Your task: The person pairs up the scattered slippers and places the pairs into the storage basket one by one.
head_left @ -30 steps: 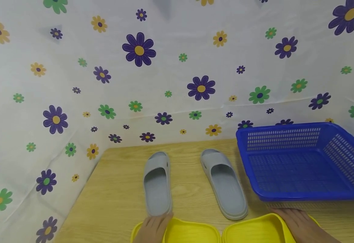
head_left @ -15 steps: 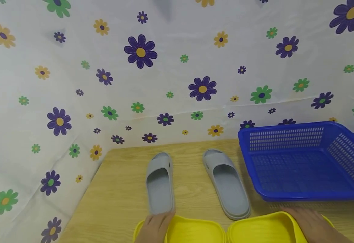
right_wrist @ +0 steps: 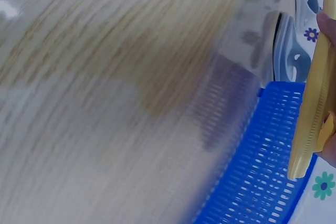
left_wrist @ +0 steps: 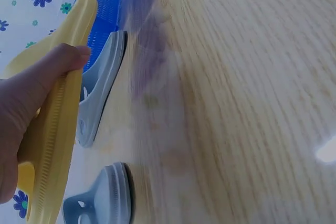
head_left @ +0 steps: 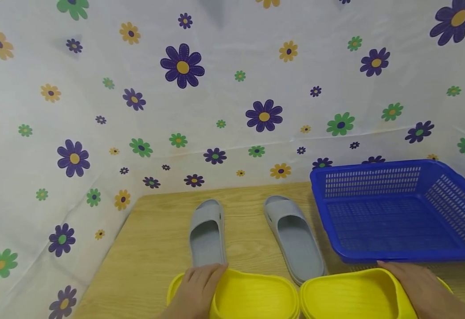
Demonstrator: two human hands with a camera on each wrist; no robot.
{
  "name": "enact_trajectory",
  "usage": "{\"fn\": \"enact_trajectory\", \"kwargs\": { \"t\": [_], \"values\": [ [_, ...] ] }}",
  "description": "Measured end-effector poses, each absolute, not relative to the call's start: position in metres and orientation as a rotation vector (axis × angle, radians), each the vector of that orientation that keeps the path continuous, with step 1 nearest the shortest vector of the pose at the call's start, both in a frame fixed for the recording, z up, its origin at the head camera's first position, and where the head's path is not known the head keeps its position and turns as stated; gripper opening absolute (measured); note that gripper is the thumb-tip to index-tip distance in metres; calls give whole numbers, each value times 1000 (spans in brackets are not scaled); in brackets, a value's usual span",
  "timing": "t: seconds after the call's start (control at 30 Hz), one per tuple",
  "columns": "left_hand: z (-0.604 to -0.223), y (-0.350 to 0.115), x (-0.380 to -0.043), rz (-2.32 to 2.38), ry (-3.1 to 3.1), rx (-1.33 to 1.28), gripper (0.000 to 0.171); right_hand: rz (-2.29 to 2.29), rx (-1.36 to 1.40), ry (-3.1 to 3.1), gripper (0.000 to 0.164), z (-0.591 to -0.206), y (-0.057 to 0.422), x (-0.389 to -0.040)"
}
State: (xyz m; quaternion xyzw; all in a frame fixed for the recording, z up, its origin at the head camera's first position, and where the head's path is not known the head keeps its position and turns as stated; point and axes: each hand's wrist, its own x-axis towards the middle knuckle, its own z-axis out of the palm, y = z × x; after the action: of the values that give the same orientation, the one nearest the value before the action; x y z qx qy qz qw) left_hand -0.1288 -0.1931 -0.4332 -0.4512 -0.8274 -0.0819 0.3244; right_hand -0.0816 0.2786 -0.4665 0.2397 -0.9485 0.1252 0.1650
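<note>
My left hand (head_left: 196, 290) grips a yellow slipper (head_left: 256, 294) across its strap, the thumb pressed on its side in the left wrist view. With my right hand (head_left: 425, 288) I hold a second yellow slipper (head_left: 352, 292) the same way. Both are held above the wooden table, soles down, heel ends facing each other and nearly meeting at the front edge of the head view. Behind them, two grey slippers lie on the table: the left one (head_left: 207, 243) points straight away, and the right one (head_left: 300, 248) slants. Their heel ends are close to the yellow pair.
A blue plastic basket (head_left: 408, 257) with slotted walls stands at the right, close beyond my right hand. The wood-grain table (head_left: 136, 257) runs back to a white sheet (head_left: 232, 102) printed with purple, green and yellow flowers.
Both yellow slippers have come slightly up and forward in the head view, the right one also shifting right. My grip on each stays the same. The grey slippers and basket have not moved.
</note>
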Motion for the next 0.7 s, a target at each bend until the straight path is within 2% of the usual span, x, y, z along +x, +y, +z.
{"fn": "enact_trajectory", "kwargs": {
  "t": [0.17, 0.47, 0.6, 0.7],
  "values": [
    [-424, -188, -129, -219, -2106, -1189, 94, 331, 661, -2710, 103, -459, 285, -83],
    [-402, -185, -131, -217, -2130, -1213, 99, 513, 822, -2436, 126, -432, 277, -78],
    [-390, -182, -133, -217, -2163, -1223, 104, 521, 750, -2487, 130, -421, 273, -74],
    [-385, -183, -136, -205, -2174, -1228, 107, 537, 598, -2596, 133, -412, 266, -66]
  ]
}}
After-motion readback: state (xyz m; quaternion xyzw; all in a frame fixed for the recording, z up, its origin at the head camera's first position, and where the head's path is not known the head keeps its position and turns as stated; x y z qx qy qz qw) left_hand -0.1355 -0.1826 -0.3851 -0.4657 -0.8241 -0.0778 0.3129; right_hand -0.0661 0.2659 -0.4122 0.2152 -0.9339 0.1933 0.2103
